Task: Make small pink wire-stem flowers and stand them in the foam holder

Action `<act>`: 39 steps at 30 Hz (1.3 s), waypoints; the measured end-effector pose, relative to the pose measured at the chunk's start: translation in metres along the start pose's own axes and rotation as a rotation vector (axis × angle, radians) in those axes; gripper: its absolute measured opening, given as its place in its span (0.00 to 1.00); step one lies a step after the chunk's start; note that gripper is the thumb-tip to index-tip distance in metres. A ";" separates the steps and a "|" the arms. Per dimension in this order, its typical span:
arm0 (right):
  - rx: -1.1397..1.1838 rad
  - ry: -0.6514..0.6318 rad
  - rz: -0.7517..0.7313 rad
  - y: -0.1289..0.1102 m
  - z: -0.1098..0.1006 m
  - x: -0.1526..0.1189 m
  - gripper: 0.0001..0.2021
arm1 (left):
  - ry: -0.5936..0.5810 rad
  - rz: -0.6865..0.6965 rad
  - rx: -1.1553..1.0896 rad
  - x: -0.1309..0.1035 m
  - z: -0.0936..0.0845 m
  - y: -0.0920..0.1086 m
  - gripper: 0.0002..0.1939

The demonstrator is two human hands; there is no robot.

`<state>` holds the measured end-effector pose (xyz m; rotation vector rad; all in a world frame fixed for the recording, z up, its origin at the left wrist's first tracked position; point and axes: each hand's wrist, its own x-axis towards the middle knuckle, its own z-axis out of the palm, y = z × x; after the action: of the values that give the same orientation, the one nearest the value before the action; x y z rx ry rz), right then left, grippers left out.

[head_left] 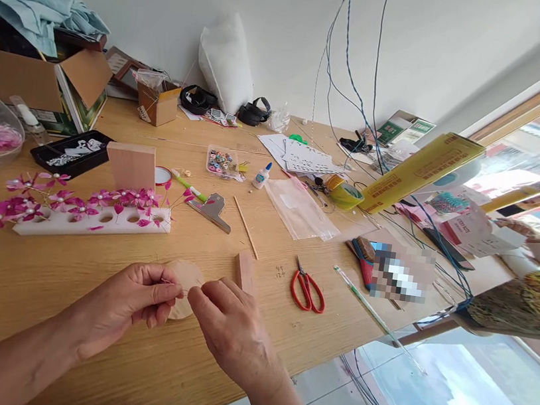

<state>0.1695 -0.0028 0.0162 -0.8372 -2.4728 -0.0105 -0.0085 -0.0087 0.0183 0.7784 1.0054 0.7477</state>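
My left hand [154,293] is closed in a pinch on a thin wire, of which only a short bit shows at the fingertips. Close beside it, my right hand [230,324] is also pinched shut, its fingertips at the wire's other side. Beneath both hands lies a round wooden disc [184,274], partly covered by them. A small wooden block [245,271] sits just beyond my right hand. Farther left, pink flowers [83,206] with pearl-like centres and wire stems rest on a white foam strip [120,227] with round holes. Red-handled scissors [307,288] lie to the right.
Past the hands are a wooden stick [246,226], a metal clip [211,211], a glue bottle [262,176], a bead box [223,162] and a plastic bag [299,208]. A black tray [73,153] stands left. Another person's hand [511,233] is at far right, near hanging cables [354,53].
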 end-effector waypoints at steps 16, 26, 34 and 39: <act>-0.165 -0.255 0.075 -0.003 0.012 0.012 0.07 | -0.061 -0.051 0.489 0.025 -0.019 0.027 0.16; -0.198 -0.492 0.155 -0.014 0.005 0.026 0.08 | -0.170 -0.059 0.538 0.038 -0.033 0.017 0.19; 0.050 -0.391 0.561 -0.018 0.012 0.032 0.07 | -0.059 0.195 0.728 0.030 -0.032 0.018 0.11; 0.661 -0.445 0.813 -0.003 0.011 0.043 0.07 | -0.063 0.426 0.892 0.028 -0.035 0.025 0.11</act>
<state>0.1332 0.0208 0.0281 -1.5470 -2.0587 1.3066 -0.0357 0.0347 0.0157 1.8183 1.1265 0.6059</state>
